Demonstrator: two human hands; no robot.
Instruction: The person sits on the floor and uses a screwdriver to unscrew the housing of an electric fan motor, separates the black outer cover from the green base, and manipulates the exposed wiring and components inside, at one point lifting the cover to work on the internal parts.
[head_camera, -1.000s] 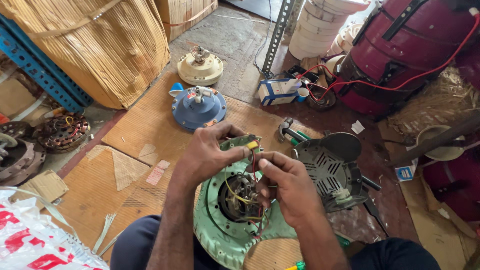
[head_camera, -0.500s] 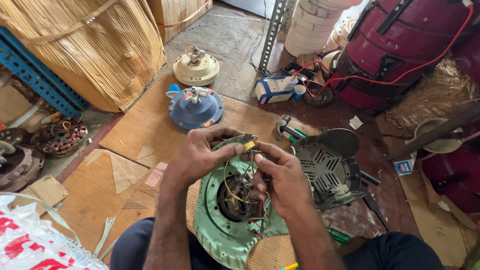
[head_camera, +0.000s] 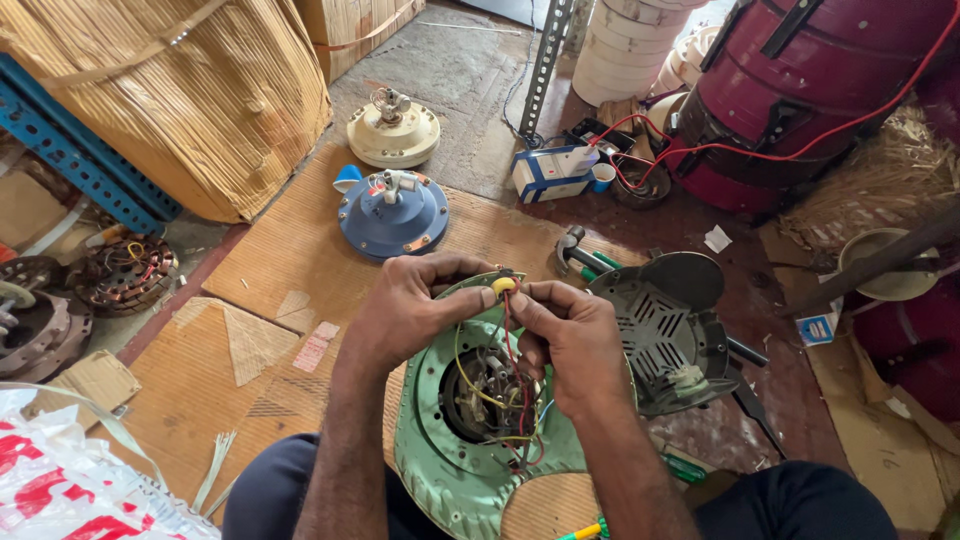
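A pale green round motor housing (head_camera: 445, 470) lies on the cardboard between my knees, with red and yellow wires (head_camera: 492, 385) running up out of its middle. My left hand (head_camera: 405, 310) and my right hand (head_camera: 570, 335) meet above its far edge. Both pinch a small yellow connector (head_camera: 503, 285) at the wire ends between thumb and fingers.
A blue fan motor cover (head_camera: 393, 212) and a cream one (head_camera: 393, 130) sit on the floor ahead. A grey perforated cover (head_camera: 660, 320) and a hammer (head_camera: 580, 255) lie to the right. A straw bundle (head_camera: 180, 90), copper windings (head_camera: 125, 272), a dark red drum (head_camera: 810, 80).
My hands have stayed together on the wire ends, shifting slightly towards me over the housing. The view has tilted a little.
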